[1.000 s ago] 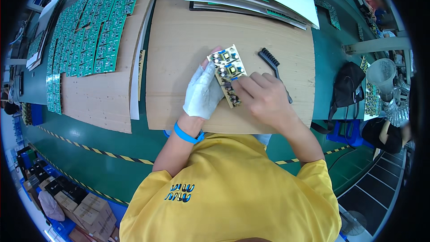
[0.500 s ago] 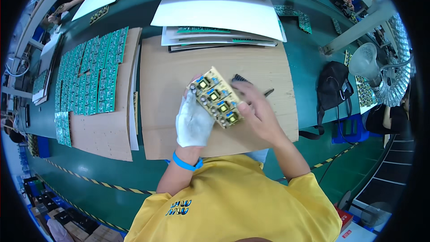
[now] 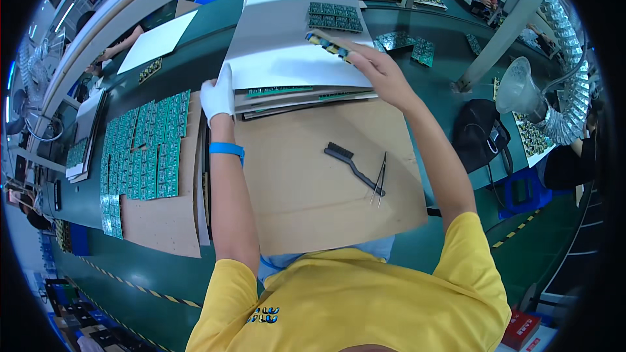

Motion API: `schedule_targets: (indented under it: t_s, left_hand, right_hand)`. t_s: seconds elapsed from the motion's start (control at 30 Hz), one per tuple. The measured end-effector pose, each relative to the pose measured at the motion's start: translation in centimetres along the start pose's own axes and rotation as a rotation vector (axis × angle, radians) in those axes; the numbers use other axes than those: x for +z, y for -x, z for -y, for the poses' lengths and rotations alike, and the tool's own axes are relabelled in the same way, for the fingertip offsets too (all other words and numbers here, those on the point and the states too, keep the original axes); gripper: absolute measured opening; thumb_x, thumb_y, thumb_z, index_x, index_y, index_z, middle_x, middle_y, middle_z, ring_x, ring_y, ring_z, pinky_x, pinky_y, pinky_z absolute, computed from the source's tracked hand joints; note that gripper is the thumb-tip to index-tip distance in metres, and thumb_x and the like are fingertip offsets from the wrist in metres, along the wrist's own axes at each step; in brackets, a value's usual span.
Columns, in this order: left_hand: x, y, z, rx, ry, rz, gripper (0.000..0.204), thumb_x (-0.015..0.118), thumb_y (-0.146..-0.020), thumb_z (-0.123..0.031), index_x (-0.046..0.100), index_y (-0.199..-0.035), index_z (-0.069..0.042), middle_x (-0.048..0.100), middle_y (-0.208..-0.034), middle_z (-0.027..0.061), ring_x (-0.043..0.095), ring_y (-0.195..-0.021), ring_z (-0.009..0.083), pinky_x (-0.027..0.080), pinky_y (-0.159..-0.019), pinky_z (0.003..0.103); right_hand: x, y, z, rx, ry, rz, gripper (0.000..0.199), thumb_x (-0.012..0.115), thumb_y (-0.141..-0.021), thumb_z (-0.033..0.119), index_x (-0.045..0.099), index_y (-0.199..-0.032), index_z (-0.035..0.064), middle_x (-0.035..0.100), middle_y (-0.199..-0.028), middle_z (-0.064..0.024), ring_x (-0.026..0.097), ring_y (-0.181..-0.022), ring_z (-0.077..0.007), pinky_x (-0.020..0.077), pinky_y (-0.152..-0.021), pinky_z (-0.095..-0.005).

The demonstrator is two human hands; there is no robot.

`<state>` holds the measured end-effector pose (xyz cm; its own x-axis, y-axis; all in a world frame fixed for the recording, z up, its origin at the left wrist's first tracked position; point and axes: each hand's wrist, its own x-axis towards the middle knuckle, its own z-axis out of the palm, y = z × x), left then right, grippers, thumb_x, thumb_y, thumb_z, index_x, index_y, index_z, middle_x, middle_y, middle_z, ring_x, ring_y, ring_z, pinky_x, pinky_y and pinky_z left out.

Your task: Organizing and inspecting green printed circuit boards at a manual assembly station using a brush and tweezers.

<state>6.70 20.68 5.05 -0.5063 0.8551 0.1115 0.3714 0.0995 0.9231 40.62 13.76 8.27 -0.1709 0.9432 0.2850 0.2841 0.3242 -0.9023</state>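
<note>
My right hand [image 3: 381, 72] grips a circuit board [image 3: 329, 45] by its near edge. The board is tilted, with its dark and yellow components seen from the side, above a large white sheet [image 3: 274, 58]. My left hand [image 3: 218, 96], in a white glove with bare fingertips, is closed at the left edge of that sheet; part of its fingers is hidden. Two green circuit boards [image 3: 335, 17] lie on the far part of the sheet. Beneath the sheet, more boards [image 3: 280, 91] show between stacked layers. On the brown cardboard [image 3: 293, 195] lie a black brush [image 3: 349, 164] and tweezers [image 3: 380, 179].
Rows of green circuit boards [image 3: 147, 150] cover another cardboard at the left. A black bag [image 3: 479, 130] and a clear fume hood [image 3: 518, 91] with a silver hose stand at the right. A metal post [image 3: 492, 39] rises beyond the bag. Co-workers sit across the bench.
My right hand has carried the circuit board forward, over the white sheet. My left hand has let go of the board and moved to the sheet's left edge. Brush and tweezers are now uncovered.
</note>
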Motion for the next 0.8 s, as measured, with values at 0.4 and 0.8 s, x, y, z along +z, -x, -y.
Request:
schedule_targets:
  t_s: [0.4,0.8]
  left_hand:
    - [0.3,1.5,3.1,0.109,0.432,0.148,0.021,0.061,-0.100,-0.023,0.058,-0.097,-0.003,0.060,-0.094,0.0062,0.054,-0.086,0.0151,0.045,-0.077,0.033]
    - [1.0,2.2,3.6,-0.030,0.472,0.109,0.036,0.060,-0.102,-0.022,0.055,-0.124,0.007,0.060,-0.114,0.0095,0.057,-0.100,0.0158,0.046,-0.092,0.029]
  right_hand:
    - [-3.1,-10.3,-7.7,-0.291,0.857,0.089,0.038,0.058,-0.101,0.039,0.063,-0.138,0.0314,0.047,-0.151,-0.0179,0.038,-0.143,-0.0367,0.0304,-0.118,-0.0485]
    - [-6.3,-21.0,-13.2,-0.323,0.711,0.311,0.047,0.051,-0.104,0.047,0.055,-0.146,0.0268,0.038,-0.156,-0.0220,0.041,-0.142,-0.0383,0.0372,-0.115,-0.0442]
